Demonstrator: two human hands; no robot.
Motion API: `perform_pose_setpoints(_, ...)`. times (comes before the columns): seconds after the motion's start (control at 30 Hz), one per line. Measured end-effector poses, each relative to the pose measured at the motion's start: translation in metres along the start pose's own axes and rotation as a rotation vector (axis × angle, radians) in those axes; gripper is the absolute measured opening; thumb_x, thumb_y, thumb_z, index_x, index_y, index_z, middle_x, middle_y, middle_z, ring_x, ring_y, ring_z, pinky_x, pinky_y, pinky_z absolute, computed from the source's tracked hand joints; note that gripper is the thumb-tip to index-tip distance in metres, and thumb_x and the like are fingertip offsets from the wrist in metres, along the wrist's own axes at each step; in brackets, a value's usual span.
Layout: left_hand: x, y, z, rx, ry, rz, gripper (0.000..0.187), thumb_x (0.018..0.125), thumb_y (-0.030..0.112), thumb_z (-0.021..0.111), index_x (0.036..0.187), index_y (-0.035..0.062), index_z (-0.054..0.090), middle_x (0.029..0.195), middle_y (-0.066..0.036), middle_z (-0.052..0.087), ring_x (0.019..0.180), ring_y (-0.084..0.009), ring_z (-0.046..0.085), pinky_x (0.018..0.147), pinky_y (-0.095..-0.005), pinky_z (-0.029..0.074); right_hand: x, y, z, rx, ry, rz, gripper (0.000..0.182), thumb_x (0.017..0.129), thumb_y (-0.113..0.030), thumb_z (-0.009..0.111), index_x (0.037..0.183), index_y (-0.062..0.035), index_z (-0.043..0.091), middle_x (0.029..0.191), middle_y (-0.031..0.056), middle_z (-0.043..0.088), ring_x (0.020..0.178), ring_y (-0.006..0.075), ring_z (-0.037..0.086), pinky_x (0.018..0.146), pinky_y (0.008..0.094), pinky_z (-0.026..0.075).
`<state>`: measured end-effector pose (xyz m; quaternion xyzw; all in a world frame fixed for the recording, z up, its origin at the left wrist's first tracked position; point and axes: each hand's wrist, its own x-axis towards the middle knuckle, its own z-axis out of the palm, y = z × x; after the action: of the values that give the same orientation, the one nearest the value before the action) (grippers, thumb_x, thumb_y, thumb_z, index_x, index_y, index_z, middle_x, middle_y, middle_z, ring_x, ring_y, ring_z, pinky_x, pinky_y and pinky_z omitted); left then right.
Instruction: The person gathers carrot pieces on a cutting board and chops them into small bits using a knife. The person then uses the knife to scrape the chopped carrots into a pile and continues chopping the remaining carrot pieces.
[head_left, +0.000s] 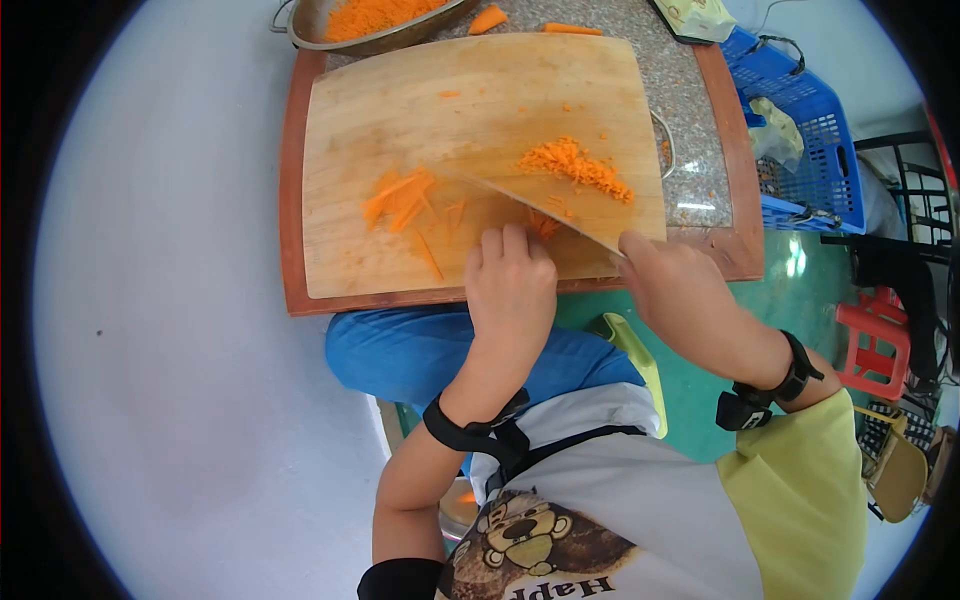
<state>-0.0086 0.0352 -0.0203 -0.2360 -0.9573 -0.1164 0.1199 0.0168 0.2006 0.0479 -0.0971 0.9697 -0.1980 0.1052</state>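
Head view. Right hand [675, 280]: fingers wrapped tight around the handle of a long, thin-looking metal knife [530, 203], seen nearly edge-on, with blade slanting away over a broad pale wooden cutting board [400, 115]. Left hand [512, 285]: fingers curled and pressed together at the board's near side, close beside the blade. Impossible to tell from here whether pinching anything, with fingertips partly out of sight.

Chopping in hand, judging by blade and scraps. For any further cut: fingertips tucked clear of the edge, knife kept steady.

Orange carrot, in several states. Just beyond the left fingers, a small cluster of chopped bits [543, 224] by the blade. Farther out, across the blade, a loose ridge of fine, moist-looking crumbs [575, 168]. Left of the left fingers, flat thin strips [400, 196], overlapping untidily, with a few strays nearer.

Well beyond both sets of fingers, on the speckled stone desk with red-brown edging [690, 110]: a metal bowl [312, 22] heaped with fine orange carrot, plus two larger chunks [488, 19] past the board.
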Motion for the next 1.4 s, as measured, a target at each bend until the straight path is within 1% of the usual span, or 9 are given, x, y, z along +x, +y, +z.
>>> perform_pose_setpoints(0.2, -0.001, 0.000, 0.005, 0.030, 0.060, -0.011, 0.013, 0.069, 0.008, 0.058, 0.079, 0.0008, 0.062, 0.076, -0.007, 0.049, 0.075, -0.0218, 0.050, 0.063, -0.0315, 0.040, -0.003, 0.004, -0.010, 0.075, 0.048, 0.025, 0.015, 0.088, -0.013, 0.052, 0.080, -0.0011, 0.047, 0.060, 0.0211, 0.055, 0.061, 0.0415, 0.057, 0.054, 0.0494, 0.045)
perform_pose_setpoints(0.3, -0.001, 0.002, 0.002, -0.002, 0.002, -0.042, 0.038, 0.050, 0.011, 0.077, 0.083, 0.0033, 0.060, 0.079, -0.007, 0.051, 0.076, -0.0246, 0.052, 0.065, -0.0337, 0.043, -0.009, 0.002, -0.013, 0.115, 0.044, 0.023, 0.015, 0.088, -0.013, 0.051, 0.080, -0.0010, 0.047, 0.060, 0.0215, 0.055, 0.060, 0.0417, 0.056, 0.052, 0.0496, 0.043)
perform_pose_setpoints(0.37, -0.001, 0.002, 0.000, 0.041, -0.016, 0.003, 0.013, 0.069, 0.008, 0.057, 0.079, 0.0007, 0.062, 0.076, -0.008, 0.049, 0.075, -0.0217, 0.049, 0.063, -0.0311, 0.040, -0.012, 0.003, -0.013, 0.099, 0.041, 0.012, 0.015, 0.088, -0.013, 0.051, 0.080, -0.0009, 0.047, 0.059, 0.0214, 0.054, 0.060, 0.0417, 0.056, 0.052, 0.0495, 0.043)
perform_pose_setpoints(0.5, 0.000, 0.002, 0.001, 0.048, -0.010, 0.011, 0.011, 0.068, 0.008, 0.057, 0.076, 0.0013, 0.061, 0.075, -0.008, 0.049, 0.074, -0.0219, 0.049, 0.063, -0.0310, 0.040, -0.013, 0.002, -0.014, 0.090, -0.014, 0.019, 0.014, 0.088, -0.012, 0.051, 0.080, -0.0006, 0.046, 0.059, 0.0213, 0.054, 0.059, 0.0414, 0.056, 0.051, 0.0495, 0.043)
perform_pose_setpoints(0.57, 0.000, 0.003, 0.000, 0.067, -0.069, -0.037, 0.047, 0.041, 0.013, 0.079, 0.083, 0.0045, 0.060, 0.080, -0.006, 0.051, 0.078, -0.0237, 0.053, 0.066, -0.0330, 0.043, -0.013, 0.001, -0.016, 0.094, -0.032, 0.031, 0.015, 0.088, -0.012, 0.051, 0.080, -0.0005, 0.046, 0.059, 0.0213, 0.054, 0.059, 0.0415, 0.056, 0.051, 0.0495, 0.043)
perform_pose_setpoints(0.87, 0.000, 0.002, 0.002, 0.036, 0.002, 0.016, 0.009, 0.066, 0.007, 0.058, 0.073, 0.0022, 0.060, 0.075, -0.008, 0.047, 0.074, -0.0223, 0.049, 0.063, -0.0314, 0.039, -0.010, 0.001, 0.002, -0.021, -0.049, 0.015, 0.008, 0.080, -0.004, 0.053, 0.081, -0.0020, 0.045, 0.061, 0.0192, 0.056, 0.061, 0.0384, 0.060, 0.052, 0.0465, 0.047)
perform_pose_setpoints(1.1, 0.000, 0.001, 0.000, 0.039, -0.009, 0.019, 0.010, 0.066, 0.007, 0.058, 0.074, 0.0017, 0.061, 0.075, -0.008, 0.048, 0.075, -0.0221, 0.049, 0.064, -0.0307, 0.039, 0.007, -0.005, -0.001, 0.060, -0.007, 0.077, 0.013, 0.086, -0.011, 0.053, 0.079, -0.0021, 0.047, 0.059, 0.0200, 0.055, 0.062, 0.0394, 0.059, 0.053, 0.0467, 0.047)
perform_pose_setpoints(1.17, -0.001, 0.002, 0.000, 0.045, -0.065, -0.027, 0.044, 0.045, 0.010, 0.076, 0.086, 0.0035, 0.060, 0.082, -0.007, 0.051, 0.079, -0.0239, 0.052, 0.065, -0.0334, 0.042, 0.004, -0.003, -0.006, 0.080, 0.029, 0.080, 0.015, 0.088, -0.013, 0.052, 0.079, -0.0019, 0.047, 0.060, 0.0205, 0.055, 0.061, 0.0401, 0.058, 0.053, 0.0473, 0.046)
perform_pose_setpoints(1.4, -0.003, 0.005, 0.002, 0.084, -0.047, -0.031, 0.049, 0.045, 0.010, 0.076, 0.089, 0.0024, 0.058, 0.082, -0.007, 0.050, 0.079, -0.0233, 0.052, 0.065, -0.0325, 0.042, -0.013, -0.004, -0.018, 0.080, 0.060, 0.014, 0.016, 0.088, -0.012, 0.052, 0.079, -0.0007, 0.047, 0.060, 0.0214, 0.055, 0.060, 0.0413, 0.056, 0.052, 0.0487, 0.042)
